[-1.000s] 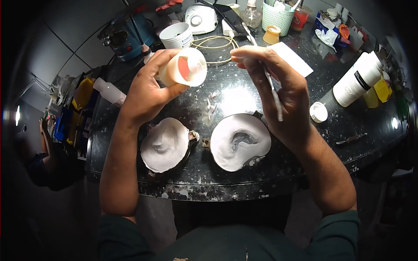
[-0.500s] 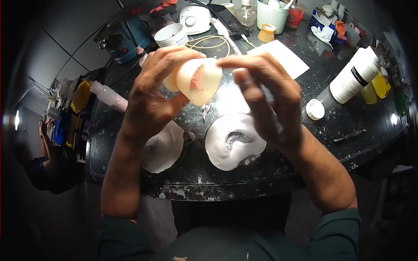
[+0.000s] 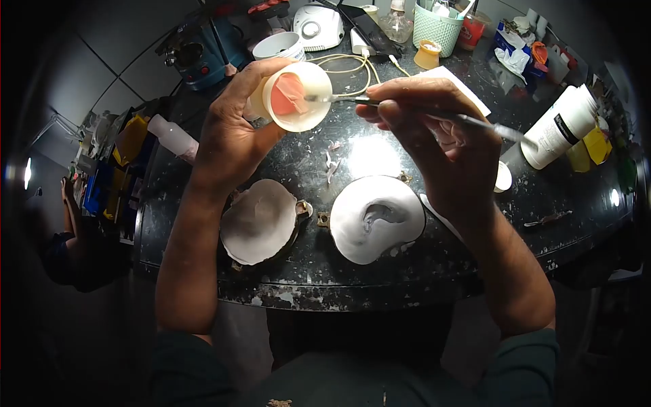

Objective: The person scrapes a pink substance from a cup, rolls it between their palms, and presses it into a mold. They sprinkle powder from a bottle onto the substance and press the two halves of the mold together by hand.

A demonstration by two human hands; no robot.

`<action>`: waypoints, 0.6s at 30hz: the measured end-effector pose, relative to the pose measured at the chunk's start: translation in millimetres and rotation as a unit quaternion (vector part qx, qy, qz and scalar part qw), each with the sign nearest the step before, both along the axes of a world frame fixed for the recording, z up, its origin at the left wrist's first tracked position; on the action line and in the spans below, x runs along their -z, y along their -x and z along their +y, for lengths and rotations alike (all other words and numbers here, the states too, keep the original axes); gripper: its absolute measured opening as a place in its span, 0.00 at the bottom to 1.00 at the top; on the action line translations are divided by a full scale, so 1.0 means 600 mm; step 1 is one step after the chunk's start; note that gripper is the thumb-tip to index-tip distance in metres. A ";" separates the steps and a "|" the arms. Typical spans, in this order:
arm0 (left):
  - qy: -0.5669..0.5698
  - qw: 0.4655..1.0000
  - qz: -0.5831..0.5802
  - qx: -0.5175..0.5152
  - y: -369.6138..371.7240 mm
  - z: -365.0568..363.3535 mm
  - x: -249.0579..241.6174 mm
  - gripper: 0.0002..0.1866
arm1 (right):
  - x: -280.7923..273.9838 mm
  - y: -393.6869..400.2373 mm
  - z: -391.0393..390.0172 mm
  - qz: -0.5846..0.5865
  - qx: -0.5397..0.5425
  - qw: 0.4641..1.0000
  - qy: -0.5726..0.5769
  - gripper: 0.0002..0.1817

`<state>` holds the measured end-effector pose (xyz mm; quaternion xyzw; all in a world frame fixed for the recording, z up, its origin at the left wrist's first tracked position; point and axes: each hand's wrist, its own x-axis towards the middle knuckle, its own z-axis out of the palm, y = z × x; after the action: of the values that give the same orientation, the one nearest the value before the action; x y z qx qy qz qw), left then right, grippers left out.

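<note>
My left hand (image 3: 234,136) is closed around a cream-coloured flexible mixing cup (image 3: 320,85), its mouth tilted toward me. Pink material (image 3: 286,96) lies inside the cup. Between the thumb and fingers of my right hand (image 3: 454,142) is a slim metal spatula (image 3: 498,129), its tip reaching into the cup beside the pink material. Below the hands, two plaster-filled flask halves rest on the bench. The left half (image 3: 258,224) has a smooth shallow face; the right half (image 3: 400,234) has a curved hollow in its middle.
A white bottle (image 3: 559,129) and a small white lid (image 3: 503,178) stand right on the black bench (image 3: 312,275). A knife-like tool (image 3: 548,218) lies nearby. Behind are a white tub (image 3: 279,46), cable, paper (image 3: 468,91) and green basket (image 3: 435,30). Another person's arm (image 3: 68,210) shows far left.
The cup has turned so its inside shows more. My right hand has shifted right, and the spatula now shows clearly with its tip in the cup.
</note>
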<state>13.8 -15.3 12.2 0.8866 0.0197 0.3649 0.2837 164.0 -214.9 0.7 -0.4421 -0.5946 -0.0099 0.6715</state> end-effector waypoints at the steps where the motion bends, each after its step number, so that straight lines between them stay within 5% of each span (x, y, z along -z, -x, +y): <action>1: 0.000 1.000 0.000 -0.001 0.001 0.000 0.000 0.25 | 0.001 0.000 0.002 -0.032 0.021 0.999 -0.007 0.08; 8: -0.037 0.999 0.003 -0.011 0.001 -0.008 -0.001 0.26 | -0.010 -0.001 -0.001 -0.205 0.128 0.970 -0.011 0.11; 13: -0.106 0.994 -0.021 0.003 -0.001 0.000 0.002 0.26 | -0.001 0.004 -0.001 -0.126 0.094 0.987 0.012 0.09; 15: -0.108 0.994 -0.027 0.002 -0.001 -0.001 0.001 0.26 | 0.000 0.004 -0.006 0.059 0.015 0.997 0.049 0.07; 18: -0.080 0.996 -0.033 0.014 -0.002 -0.004 0.001 0.27 | -0.006 -0.003 -0.004 -0.011 0.058 0.998 0.036 0.07</action>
<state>14.9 -17.6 11.4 0.8939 -0.0312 0.3907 0.2176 165.7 -217.3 4.2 -0.4998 -0.5749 -0.0323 0.6470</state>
